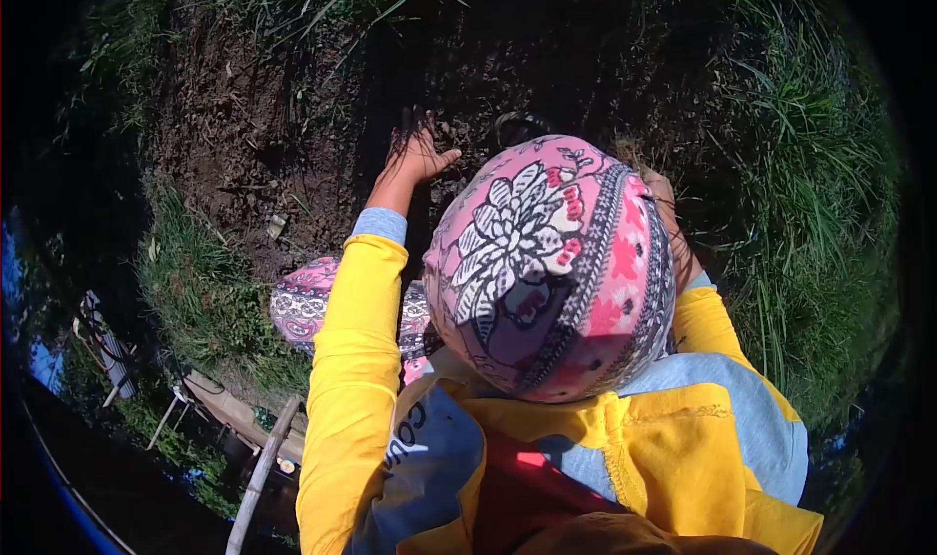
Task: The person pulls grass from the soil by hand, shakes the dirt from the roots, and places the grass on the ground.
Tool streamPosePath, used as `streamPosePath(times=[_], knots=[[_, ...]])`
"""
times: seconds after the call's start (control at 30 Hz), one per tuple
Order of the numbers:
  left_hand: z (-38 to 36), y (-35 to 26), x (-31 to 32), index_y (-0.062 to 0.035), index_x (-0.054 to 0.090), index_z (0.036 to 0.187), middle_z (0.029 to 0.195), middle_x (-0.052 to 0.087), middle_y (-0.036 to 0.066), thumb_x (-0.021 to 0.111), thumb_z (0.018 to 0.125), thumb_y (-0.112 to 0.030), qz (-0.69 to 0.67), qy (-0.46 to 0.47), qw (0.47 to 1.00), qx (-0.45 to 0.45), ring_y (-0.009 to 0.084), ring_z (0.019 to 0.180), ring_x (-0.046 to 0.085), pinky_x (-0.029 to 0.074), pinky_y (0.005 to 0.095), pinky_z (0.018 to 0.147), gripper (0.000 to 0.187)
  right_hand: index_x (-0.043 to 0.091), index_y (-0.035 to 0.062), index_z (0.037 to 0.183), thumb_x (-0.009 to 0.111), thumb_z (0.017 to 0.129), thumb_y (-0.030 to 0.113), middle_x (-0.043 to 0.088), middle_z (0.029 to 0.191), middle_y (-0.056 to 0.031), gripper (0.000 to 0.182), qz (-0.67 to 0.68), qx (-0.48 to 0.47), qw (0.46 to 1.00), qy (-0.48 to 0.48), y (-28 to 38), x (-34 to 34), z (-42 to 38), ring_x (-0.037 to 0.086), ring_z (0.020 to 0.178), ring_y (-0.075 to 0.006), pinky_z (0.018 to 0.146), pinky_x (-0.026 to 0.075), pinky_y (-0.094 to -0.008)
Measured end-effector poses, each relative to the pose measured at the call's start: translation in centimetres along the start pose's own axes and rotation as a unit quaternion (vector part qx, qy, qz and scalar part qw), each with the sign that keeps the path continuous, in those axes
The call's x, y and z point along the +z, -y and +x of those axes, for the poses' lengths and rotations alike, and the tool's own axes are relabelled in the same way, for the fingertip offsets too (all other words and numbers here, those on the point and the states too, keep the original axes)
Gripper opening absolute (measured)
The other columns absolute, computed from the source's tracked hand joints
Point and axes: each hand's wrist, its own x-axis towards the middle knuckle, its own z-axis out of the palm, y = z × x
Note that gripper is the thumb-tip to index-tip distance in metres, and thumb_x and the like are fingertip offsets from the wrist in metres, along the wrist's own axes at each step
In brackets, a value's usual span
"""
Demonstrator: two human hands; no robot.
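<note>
While dark, crumbly soil [244,135] spreads from 10 to 1 o'clock, the left hand [418,155] is over it at 11 o'clock, back up, thumb held out from the shaded fingers, nothing seen in its hold; whether it touches is unclear. At 2 o'clock the right hand [659,192] is partly behind the rounded pink floral fabric [547,272], so its fingers and any hold cannot be told. Long grass [830,262] stands at 3 o'clock.

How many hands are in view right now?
2. The left hand, fingers spread, is over the dark soil, left of the large bulge of pink patterned cloth. The right hand is at the bulge's right edge, its fingers mostly hidden.
</note>
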Motion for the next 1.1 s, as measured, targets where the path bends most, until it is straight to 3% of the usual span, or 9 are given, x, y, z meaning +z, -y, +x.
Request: streamPosePath(times=[0.23, 0.3, 0.43, 0.53, 0.6, 0.67, 0.77, 0.93, 1.1], knots=[[-1.2, -0.6, 2.1, -0.0050, 0.015, 0.137, 0.143, 0.014, 0.014, 0.051, 0.078, -0.052, -0.050, -0.063, 0.997, -0.020, 0.0288, 0.133, 0.011, 0.012, 0.0441, 0.106, 0.084, 0.058, 0.0044, 0.095, 0.053, 0.077, 0.017, 0.060, 0.084, -0.0200, 0.022, 0.026, -0.137, 0.969, -0.203, -2.6, -6.4, 3.2, 0.056, 0.081, -0.0371, 0.067, 0.043, -0.0444], [-1.6, -0.6, 3.2, -0.0051, 0.015, 0.137, 0.143, 0.015, 0.014, 0.051, 0.078, -0.050, -0.045, -0.098, 0.994, -0.012, 0.0285, 0.133, 0.011, 0.011, 0.0445, 0.107, 0.082, 0.058, 0.0016, 0.095, 0.052, 0.079, 0.018, 0.060, 0.091, -0.0203, 0.023, 0.081, -0.024, 0.974, -0.211, 1.3, -8.8, 3.1, 0.056, 0.086, -0.0360, 0.070, 0.044, -0.0435], [-2.2, 0.1, 1.5, -0.0061, 0.019, 0.137, 0.142, 0.017, 0.014, 0.051, 0.080, -0.043, -0.056, -0.104, 0.993, -0.013, 0.0280, 0.133, 0.011, 0.009, 0.0454, 0.107, 0.075, 0.059, 0.0026, 0.089, 0.049, 0.081, 0.025, 0.060, 0.089, -0.0207, 0.026, -0.243, -0.031, 0.968, -0.062, 2.4, -9.0, 8.0, 0.055, 0.088, -0.0377, 0.074, 0.045, -0.0432], [-2.9, 0.8, 1.4, -0.0061, 0.027, 0.134, 0.141, 0.021, 0.013, 0.053, 0.080, -0.036, -0.106, -0.159, 0.982, 0.009, 0.0282, 0.131, 0.016, 0.010, 0.0460, 0.106, 0.067, 0.059, 0.0025, 0.087, 0.050, 0.080, 0.026, 0.060, 0.092, -0.0205, 0.026, -0.185, -0.112, 0.962, -0.168, 4.3, -8.7, 8.6, 0.056, 0.091, -0.0357, 0.075, 0.045, -0.0415], [-2.4, 0.0, 0.8, -0.0057, 0.029, 0.133, 0.140, 0.023, 0.013, 0.054, 0.080, -0.034, -0.056, -0.180, 0.981, 0.032, 0.0283, 0.131, 0.018, 0.011, 0.0466, 0.106, 0.064, 0.060, 0.0024, 0.091, 0.046, 0.081, 0.027, 0.060, 0.094, -0.0189, 0.030, -0.208, -0.039, 0.976, -0.047, 4.9, -7.0, 10.6, 0.056, 0.092, -0.0359, 0.076, 0.045, -0.0430], [-2.2, -1.0, -1.2, -0.0073, 0.030, 0.133, 0.140, 0.025, 0.012, 0.050, 0.081, -0.031, -0.034, -0.183, 0.979, 0.076, 0.0282, 0.130, 0.020, 0.014, 0.0475, 0.105, 0.060, 0.060, 0.0010, 0.087, 0.042, 0.080, 0.024, 0.060, 0.090, -0.0214, 0.029, -0.182, -0.102, 0.974, -0.092, 7.3, -6.1, 10.1, 0.056, 0.089, -0.0375, 0.074, 0.045, -0.0445], [0.9, -3.0, -2.7, -0.0098, 0.037, 0.130, 0.138, 0.030, 0.010, 0.045, 0.083, -0.024, 0.098, -0.264, 0.946, 0.160, 0.0259, 0.129, 0.025, 0.019, 0.0463, 0.104, 0.049, 0.060, 0.0001, 0.086, 0.044, 0.079, 0.023, 0.060, 0.086, -0.0231, 0.029, -0.142, -0.245, 0.951, -0.125, 8.5, -4.9, 10.4, 0.056, 0.087, -0.0386, 0.073, 0.046, -0.0454], [7.3, -6.1, -8.9, -0.0083, 0.046, 0.122, 0.132, 0.040, 0.009, 0.035, 0.084, -0.016, 0.279, -0.343, 0.866, 0.233, 0.0249, 0.123, 0.036, 0.024, 0.0437, 0.102, 0.039, 0.060, -0.0005, 0.082, 0.050, 0.080, 0.025, 0.059, 0.076, -0.0230, 0.028, -0.122, -0.271, 0.948, -0.112, 12.0, -2.7, 10.2, 0.057, 0.072, -0.0409, 0.061, 0.046, -0.0478], [14.7, -1.6, -11.2, 0.0009, 0.057, 0.103, 0.105, 0.057, 0.014, 0.043, 0.081, -0.016, 0.430, -0.510, 0.731, 0.144, 0.0263, 0.099, 0.054, 0.040, 0.0328, 0.087, 0.031, 0.061, -0.0001, 0.079, 0.051, 0.081, 0.030, 0.058, 0.074, -0.0230, 0.032, -0.025, -0.232, 0.968, -0.092, 13.3, -1.7, 8.6, 0.056, 0.070, -0.0411, 0.061, 0.045, -0.0471]])
